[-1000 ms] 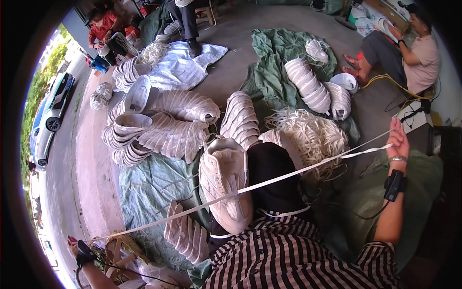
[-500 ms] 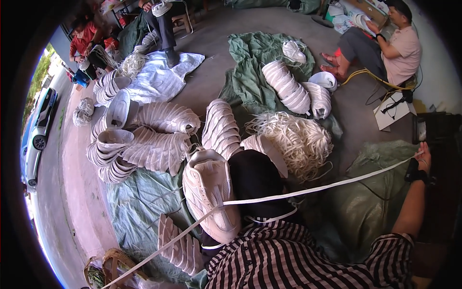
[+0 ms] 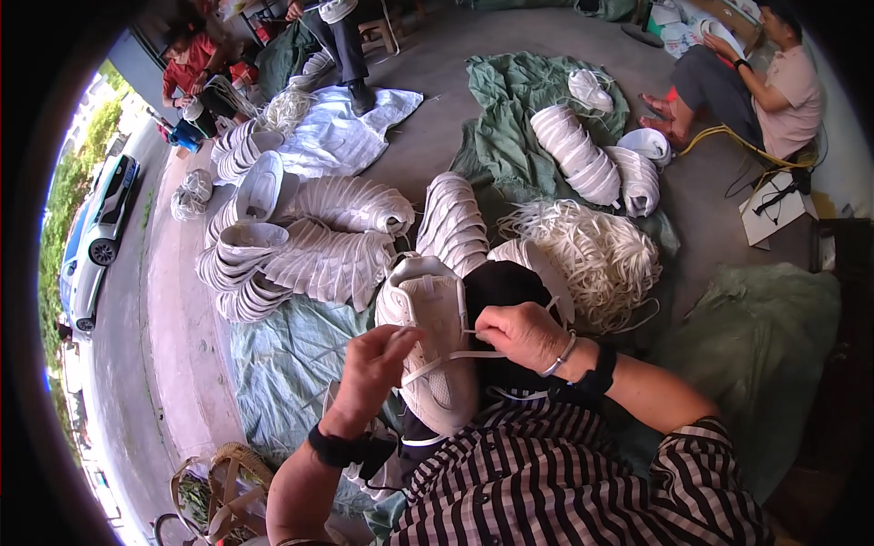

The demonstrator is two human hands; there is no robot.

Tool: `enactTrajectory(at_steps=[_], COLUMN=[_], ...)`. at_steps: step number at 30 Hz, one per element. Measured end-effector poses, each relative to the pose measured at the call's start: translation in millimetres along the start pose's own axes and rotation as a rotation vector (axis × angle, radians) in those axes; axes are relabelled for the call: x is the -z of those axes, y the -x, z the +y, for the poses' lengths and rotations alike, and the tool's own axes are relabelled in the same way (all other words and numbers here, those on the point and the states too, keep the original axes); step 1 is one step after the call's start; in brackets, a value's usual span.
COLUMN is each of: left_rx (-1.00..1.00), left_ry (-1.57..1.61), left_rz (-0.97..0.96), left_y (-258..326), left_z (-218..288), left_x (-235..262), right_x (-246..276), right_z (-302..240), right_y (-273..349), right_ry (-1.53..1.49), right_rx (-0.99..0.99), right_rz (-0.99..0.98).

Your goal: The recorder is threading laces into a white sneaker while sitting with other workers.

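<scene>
A cream shoe upper (image 3: 439,305) rests on my lap, toe toward me, its opening facing up. A flat white shoelace (image 3: 446,360) curves across its front part. On the shoe's right, my right hand (image 3: 528,337) is closed, thumb and forefinger pinching a section of the lace. My left hand (image 3: 375,366) is at the shoe's left side with its fingers pinched together on the lace, partly hiding where it runs. Close beyond my right hand lies a heap of loose white laces (image 3: 601,264).
Nested stacks of shoe uppers (image 3: 332,259) lie ahead and to the left on green sheeting (image 3: 282,364). A green sack (image 3: 746,355) fills the right side. Other people (image 3: 783,86) sit working at the far right and far left. A woven basket (image 3: 241,464) stands at lower left.
Both hands have come in close over the shoe; my right hand was stretched far right, pulling the lace taut. The lace now hangs slack in a curve. The view has shifted slightly.
</scene>
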State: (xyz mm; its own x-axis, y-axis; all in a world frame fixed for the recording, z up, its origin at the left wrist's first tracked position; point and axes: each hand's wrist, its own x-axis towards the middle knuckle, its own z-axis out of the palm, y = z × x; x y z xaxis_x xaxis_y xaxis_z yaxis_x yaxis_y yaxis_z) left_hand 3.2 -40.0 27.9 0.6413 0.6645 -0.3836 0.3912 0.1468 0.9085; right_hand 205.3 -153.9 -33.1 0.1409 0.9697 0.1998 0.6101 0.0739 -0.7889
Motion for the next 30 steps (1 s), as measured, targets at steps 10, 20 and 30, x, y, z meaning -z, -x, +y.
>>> enactTrajectory(at_steps=[10,20,30], left_rx=[-0.151,-0.258,-0.212], left_ry=[-1.156,-0.977,-0.875], left_rz=[-0.168,-0.347,-0.283], left_y=[-24,-39,-32], left_z=[-4,-15,-11], left_x=[-46,-25,-28], right_x=[-34,-38,-39], right_z=[-10,-10,-12], right_y=[28,30,27], right_ry=[-0.064,-0.045,-0.089], right_rx=[-0.192,-0.185,-0.250], right_rz=[0.014,-0.037,-0.044])
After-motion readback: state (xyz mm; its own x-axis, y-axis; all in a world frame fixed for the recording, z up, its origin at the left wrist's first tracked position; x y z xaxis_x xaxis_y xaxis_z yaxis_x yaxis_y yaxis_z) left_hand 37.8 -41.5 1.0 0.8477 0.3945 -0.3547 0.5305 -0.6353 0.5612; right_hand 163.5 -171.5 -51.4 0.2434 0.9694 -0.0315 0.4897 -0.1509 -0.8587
